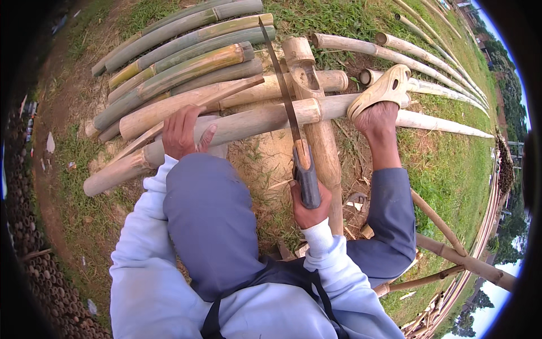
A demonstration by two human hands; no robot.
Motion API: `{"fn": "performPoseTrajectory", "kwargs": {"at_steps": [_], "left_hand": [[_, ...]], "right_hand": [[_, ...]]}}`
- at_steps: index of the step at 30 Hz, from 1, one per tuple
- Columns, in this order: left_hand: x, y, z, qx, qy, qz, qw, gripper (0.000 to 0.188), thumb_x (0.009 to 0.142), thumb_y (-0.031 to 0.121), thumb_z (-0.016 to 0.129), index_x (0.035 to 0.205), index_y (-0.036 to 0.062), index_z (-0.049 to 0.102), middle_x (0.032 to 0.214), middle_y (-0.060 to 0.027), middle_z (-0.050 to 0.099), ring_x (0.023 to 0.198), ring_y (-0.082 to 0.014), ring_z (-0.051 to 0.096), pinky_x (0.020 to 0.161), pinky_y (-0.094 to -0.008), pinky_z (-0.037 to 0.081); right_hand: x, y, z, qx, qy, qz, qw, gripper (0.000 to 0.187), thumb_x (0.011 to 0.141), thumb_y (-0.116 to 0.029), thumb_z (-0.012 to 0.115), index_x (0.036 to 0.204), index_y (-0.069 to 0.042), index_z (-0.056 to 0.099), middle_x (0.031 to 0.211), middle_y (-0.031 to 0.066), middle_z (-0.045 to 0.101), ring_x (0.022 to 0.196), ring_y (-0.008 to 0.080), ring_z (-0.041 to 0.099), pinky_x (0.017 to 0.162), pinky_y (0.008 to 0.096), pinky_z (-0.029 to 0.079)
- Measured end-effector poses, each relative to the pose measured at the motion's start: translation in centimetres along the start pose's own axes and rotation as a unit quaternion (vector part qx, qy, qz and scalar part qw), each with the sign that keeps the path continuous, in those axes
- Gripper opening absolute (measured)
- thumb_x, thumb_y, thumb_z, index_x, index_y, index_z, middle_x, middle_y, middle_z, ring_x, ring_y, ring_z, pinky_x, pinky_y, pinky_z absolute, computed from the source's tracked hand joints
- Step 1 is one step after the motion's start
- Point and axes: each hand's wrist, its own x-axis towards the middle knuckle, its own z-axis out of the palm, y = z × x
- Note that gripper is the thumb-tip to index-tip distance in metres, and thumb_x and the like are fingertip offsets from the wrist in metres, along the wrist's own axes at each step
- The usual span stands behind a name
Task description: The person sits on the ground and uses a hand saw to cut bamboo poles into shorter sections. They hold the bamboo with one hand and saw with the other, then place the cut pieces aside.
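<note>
My right hand is closed round the dark grip of a hand saw. Its long blade points away from me and crosses a thick bamboo pole near a pale node. Toward the pole's left end, my left hand grips it from above, thumb along its side. A flat bamboo strip runs under or beside those fingers; whether they hold it too is hidden. My foot in a cream clog presses on the pole right of the blade. An upright bamboo post stands beneath the pole.
Several cut bamboo lengths lie side by side at the far left. Long bamboo poles stretch over the grass to the right. A notched bamboo post top rises just beyond the blade. Stacked bamboo ends fill the lower left.
</note>
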Motion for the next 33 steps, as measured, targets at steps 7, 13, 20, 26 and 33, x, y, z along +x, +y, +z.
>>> {"fn": "performPoseTrajectory", "kwargs": {"at_steps": [7,13,20,26,33], "left_hand": [[-5.7,1.0,1.6,0.125,-0.087,0.1,0.983,0.086,0.072,0.038,0.085,0.146,0.0102,0.05,0.148,-0.011,0.049,0.138,-0.0277,0.047,0.114,-0.0489,0.038],[-2.1,1.3,2.5,0.06,-0.137,0.067,0.987,0.1,0.067,0.044,0.089,0.149,0.0081,0.044,0.151,-0.013,0.046,0.14,-0.0302,0.044,0.117,-0.0483,0.035],[2.4,2.2,4.5,0.135,-0.268,0.009,0.954,0.096,0.066,0.044,0.092,0.141,0.0048,0.045,0.133,-0.0148,0.057,0.123,-0.0305,0.057,0.105,-0.0438,0.044],[2.6,-0.4,7.0,0.077,-0.323,-0.039,0.943,0.073,0.064,0.041,0.093,0.117,0.0075,0.055,0.106,-0.0142,0.066,0.103,-0.0342,0.067,0.089,-0.0456,0.053],[3.2,-0.3,7.1,0.069,-0.295,-0.032,0.952,0.066,0.064,0.041,0.092,0.112,0.0095,0.058,0.1,-0.0147,0.068,0.095,-0.0361,0.069,0.084,-0.0467,0.055]], "right_hand": [[0.8,0.3,0.4,0.037,0.007,0.025,0.999,0.012,0.092,-0.006,0.074,0.098,0.003,0.07,0.078,0.0024,0.066,0.073,0.0067,0.058,0.066,0.0261,0.048],[0.8,-0.6,0.5,0.009,0.02,-0.023,0.999,0.013,0.093,-0.005,0.073,0.102,0.004,0.069,0.078,0.0014,0.066,0.073,0.006,0.057,0.066,0.0255,0.048],[1.6,-1.5,-0.5,0.027,-0.008,0.016,0.999,0.015,0.094,-0.007,0.072,0.103,0.004,0.068,0.076,-0.0014,0.062,0.072,0.0046,0.052,0.063,0.0255,0.045],[2.9,-1.6,0.5,0.043,-0.037,-0.014,0.998,0.022,0.092,-0.012,0.077,0.106,0.003,0.068,0.074,0.0067,0.064,0.067,0.0095,0.056,0.064,0.0286,0.049],[2.9,-0.4,0.8,0.049,-0.033,-0.034,0.998,0.022,0.092,-0.009,0.076,0.108,0.003,0.067,0.074,0.0118,0.065,0.066,0.0145,0.061,0.065,0.0304,0.051]]}}
